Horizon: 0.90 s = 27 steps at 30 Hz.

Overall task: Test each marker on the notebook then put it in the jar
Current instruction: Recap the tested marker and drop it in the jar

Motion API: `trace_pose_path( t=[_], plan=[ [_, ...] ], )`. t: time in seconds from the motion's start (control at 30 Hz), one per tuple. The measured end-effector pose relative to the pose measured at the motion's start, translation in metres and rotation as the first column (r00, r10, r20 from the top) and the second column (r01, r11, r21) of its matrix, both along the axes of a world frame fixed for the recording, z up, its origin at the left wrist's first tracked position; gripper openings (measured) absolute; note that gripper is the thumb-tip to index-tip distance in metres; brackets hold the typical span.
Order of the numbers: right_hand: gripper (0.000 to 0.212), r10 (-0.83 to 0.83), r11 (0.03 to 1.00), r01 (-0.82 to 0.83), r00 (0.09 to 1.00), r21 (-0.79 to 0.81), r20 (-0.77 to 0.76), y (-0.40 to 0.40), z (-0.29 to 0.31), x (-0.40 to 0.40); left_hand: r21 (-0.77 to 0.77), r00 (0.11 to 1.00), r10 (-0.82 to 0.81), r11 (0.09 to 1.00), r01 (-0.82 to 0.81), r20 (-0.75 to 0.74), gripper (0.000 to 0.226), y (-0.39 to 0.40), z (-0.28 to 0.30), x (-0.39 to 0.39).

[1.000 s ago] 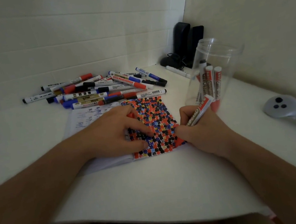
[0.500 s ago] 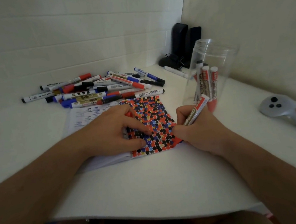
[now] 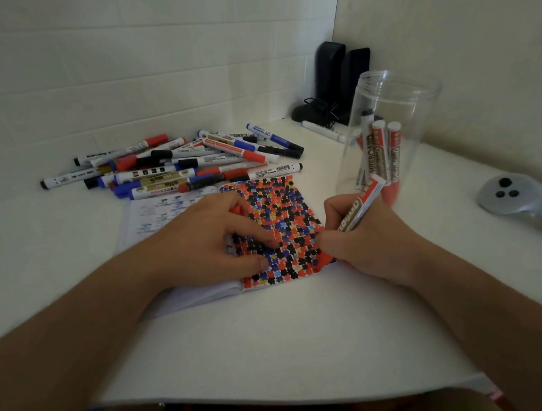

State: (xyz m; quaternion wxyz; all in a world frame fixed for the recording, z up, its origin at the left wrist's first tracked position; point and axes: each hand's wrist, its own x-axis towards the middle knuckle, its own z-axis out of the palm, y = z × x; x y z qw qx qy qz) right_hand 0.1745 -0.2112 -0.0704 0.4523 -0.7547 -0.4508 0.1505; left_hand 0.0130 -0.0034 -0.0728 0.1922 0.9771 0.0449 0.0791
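White worktop [image 3: 277, 345] carries one open notebook [image 3: 278, 224], its right page covered in red, black and blue dots. The left hand [image 3: 207, 245] lies on the page, fingers loosely bent, with a red cap [image 3: 237, 210] showing beneath them. The right hand [image 3: 367, 242] pinches one red-labelled marker [image 3: 360, 207] in a writing grip at the page's right edge; the tip is hidden. One clear jar [image 3: 385, 133] stands just beside that hand and contains at least four markers, standing upright. A pile of loose markers [image 3: 178, 168], too overlapped to count, lies behind the notebook.
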Motion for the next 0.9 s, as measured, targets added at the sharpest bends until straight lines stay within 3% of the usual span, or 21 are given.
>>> trace_pose_path(
  t=[0.27, 0.47, 0.57, 0.7, 0.8, 0.9],
  plan=[
    [0.032, -0.042, 0.999, 0.044, 0.996, 0.021, -0.073, 0.000, -0.003, 0.005, 0.021, 1.000, 0.007, 1.000, -0.007, -0.019, 0.046, 0.001, 0.000, 0.000],
    [0.036, -0.010, 1.000, 0.010, 1.000, 0.011, -0.026, 0.001, -0.005, 0.006, 0.011, 0.999, 0.007, 1.000, -0.007, -0.036, 0.034, -0.002, 0.003, 0.000],
    [0.033, 0.017, 0.998, -0.008, 0.986, 0.057, -0.165, 0.002, -0.003, 0.008, -0.014, 1.000, 0.027, 1.000, -0.027, -0.015, 0.032, -0.001, 0.001, 0.000],
    [0.032, 0.150, 0.967, -0.049, 0.904, 0.249, -0.401, 0.009, 0.019, 0.016, -0.174, 0.986, 0.143, 0.977, -0.125, 0.091, 0.050, 0.004, 0.001, 0.002],
    [0.017, 0.343, 0.912, -0.226, 0.878, 0.343, -0.334, 0.021, 0.048, 0.019, -0.343, 0.966, 0.233, 0.922, -0.182, 0.112, 0.035, 0.007, 0.003, 0.005],
    [0.002, 0.376, 0.902, -0.268, 0.875, 0.340, -0.307, 0.043, 0.058, 0.017, -0.465, 0.942, 0.301, 0.862, -0.204, 0.146, 0.025, 0.008, 0.005, 0.005]
  ],
)
